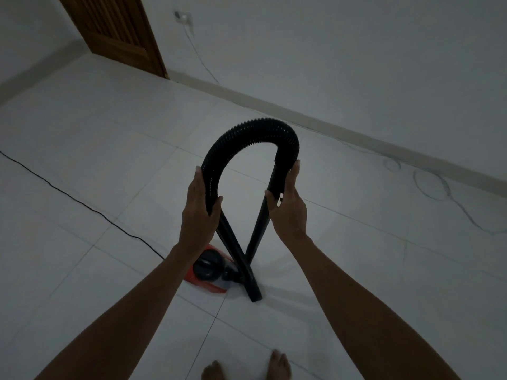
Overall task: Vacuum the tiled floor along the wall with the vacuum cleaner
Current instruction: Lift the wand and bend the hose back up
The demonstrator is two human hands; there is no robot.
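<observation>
A black ribbed vacuum hose (248, 134) arches in front of me. My left hand (200, 212) grips its left leg. My right hand (288, 207) grips the rigid black tube (256, 237) at the hose's right end. The two legs cross below my hands, and one tube end (253, 293) rests on the white tiled floor (96, 160). The small red and black vacuum cleaner body (210, 271) sits on the floor beneath my left forearm, with the hose plugged into it.
A black power cord (82, 205) runs across the tiles from the left edge toward the vacuum. The white wall with its skirting (329, 124) runs diagonally behind; a thin white cable (433, 185) trails from a socket (183, 17). A wooden door (120, 34) stands at top left. My bare feet (247, 366) are below.
</observation>
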